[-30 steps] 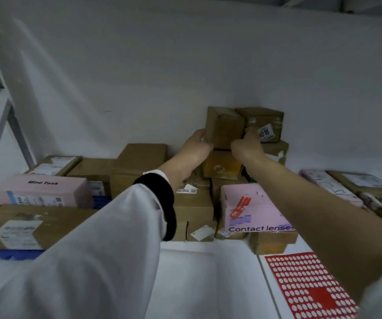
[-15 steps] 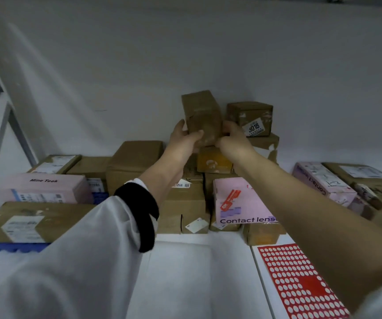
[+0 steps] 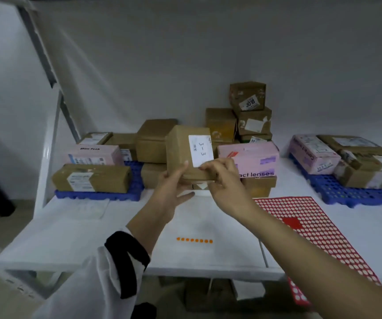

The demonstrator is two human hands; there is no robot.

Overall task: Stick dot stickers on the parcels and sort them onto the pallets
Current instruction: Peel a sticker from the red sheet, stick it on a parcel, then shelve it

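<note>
On the white table (image 3: 70, 231), one blue pallet (image 3: 98, 195) lies at nine o'clock, a second pallet (image 3: 346, 194) at three o'clock, and the red sticker sheet (image 3: 312, 231) at four o'clock. The brown parcel (image 3: 183, 153) is held up at the centre: the left hand (image 3: 171, 187) grips its lower edge, and the right hand (image 3: 224, 178) pinches its lower right corner. A row of orange dot stickers (image 3: 194, 240) lies at six o'clock.
</note>
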